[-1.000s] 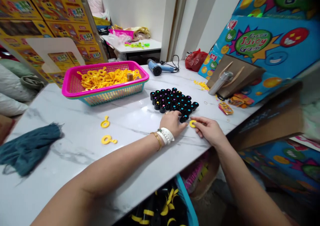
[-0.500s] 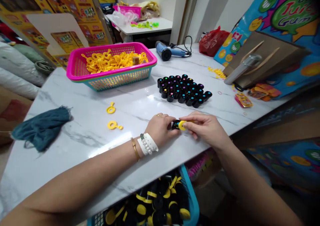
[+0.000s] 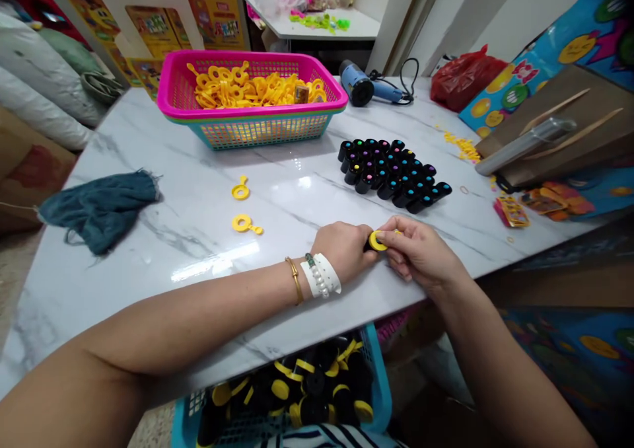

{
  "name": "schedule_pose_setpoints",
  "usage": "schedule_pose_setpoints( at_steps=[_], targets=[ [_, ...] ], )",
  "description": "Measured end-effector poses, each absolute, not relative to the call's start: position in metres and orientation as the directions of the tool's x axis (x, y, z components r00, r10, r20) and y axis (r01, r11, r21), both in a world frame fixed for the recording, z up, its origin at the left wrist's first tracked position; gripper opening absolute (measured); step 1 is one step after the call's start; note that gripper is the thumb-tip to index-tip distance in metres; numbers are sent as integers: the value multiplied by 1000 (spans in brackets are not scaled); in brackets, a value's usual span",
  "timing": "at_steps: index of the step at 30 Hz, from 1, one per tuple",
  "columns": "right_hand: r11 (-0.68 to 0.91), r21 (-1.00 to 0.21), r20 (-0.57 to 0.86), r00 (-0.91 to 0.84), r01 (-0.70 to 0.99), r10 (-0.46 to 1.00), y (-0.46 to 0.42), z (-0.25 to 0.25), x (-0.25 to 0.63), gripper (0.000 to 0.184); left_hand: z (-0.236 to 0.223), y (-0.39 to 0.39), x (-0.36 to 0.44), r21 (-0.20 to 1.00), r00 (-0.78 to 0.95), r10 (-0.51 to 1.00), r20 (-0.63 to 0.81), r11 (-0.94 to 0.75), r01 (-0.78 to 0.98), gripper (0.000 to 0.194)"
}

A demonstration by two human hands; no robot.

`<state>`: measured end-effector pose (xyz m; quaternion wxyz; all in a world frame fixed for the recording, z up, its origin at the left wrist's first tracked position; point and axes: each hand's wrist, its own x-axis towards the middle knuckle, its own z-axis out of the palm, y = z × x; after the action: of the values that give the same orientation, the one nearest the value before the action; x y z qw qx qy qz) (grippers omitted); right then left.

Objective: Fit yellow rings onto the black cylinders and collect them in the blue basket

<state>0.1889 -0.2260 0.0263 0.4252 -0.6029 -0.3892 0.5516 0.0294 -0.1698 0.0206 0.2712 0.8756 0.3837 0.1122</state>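
My left hand (image 3: 344,250) is closed around a small black cylinder (image 3: 367,245), mostly hidden by the fingers. Between the thumb and fingers of my right hand (image 3: 419,250) is a yellow plastic ring (image 3: 377,240), pressed against the end of the cylinder. Beyond my hands stand several black cylinders (image 3: 391,174) in a tight cluster, with coloured dots on top. To the left on the table lie two loose yellow rings with tabs, one farther back (image 3: 240,190) and one nearer (image 3: 242,223).
A pink and teal basket (image 3: 252,112) of yellow rings stands at the back. Near it lies a blue heat gun (image 3: 369,86). A dark blue cloth (image 3: 102,207) is at the left. Below the table edge, a blue basket (image 3: 381,382) holds black cylinders with yellow ends.
The yellow ring has moved onto the end of the black cylinder and covers it from view. The whole scene has shifted right and slightly up as the camera turned.
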Motion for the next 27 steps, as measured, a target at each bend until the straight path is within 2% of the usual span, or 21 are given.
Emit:
schedule_pose_setpoints(
  at_steps=[5, 9, 15, 17, 19, 22, 25, 27],
  targets=[
    [-276, -961, -272, 144, 10, 951, -228, 19, 186, 28, 19, -172, 30, 532, 680, 733, 10, -579, 617, 26],
    [-180, -977, -159, 177, 113, 971, -235, 13, 186, 24, 16, -171, 31, 543, 676, 736, 40, -584, 603, 26],
    [-241, -966, -232, 97, 96, 968, -235, 17, 186, 27, 22, -165, 27, 598, 704, 710, 16, -571, 562, 26],
    [-231, -969, -221, 109, 91, 969, -233, 17, 186, 30, 26, -162, 26, 713, 724, 687, -60, -478, 513, 26],
    [-235, -968, -226, 101, 87, 969, -233, 16, 186, 33, 29, -158, 28, 854, 743, 629, -228, -237, 463, 30],
    [-264, -963, -259, 77, 54, 963, -234, 15, 186, 35, 29, -155, 35, 902, 721, 573, -390, 82, 423, 31],
    [-271, -963, -269, 81, 7, 960, -235, 16, 187, 35, 26, -156, 41, 925, 696, 617, -368, 162, 345, 24],
    [-278, -961, -277, 96, -6, 956, -235, 16, 187, 35, 23, -159, 42, 935, 690, 642, -334, 133, 329, 25]
  ],
)
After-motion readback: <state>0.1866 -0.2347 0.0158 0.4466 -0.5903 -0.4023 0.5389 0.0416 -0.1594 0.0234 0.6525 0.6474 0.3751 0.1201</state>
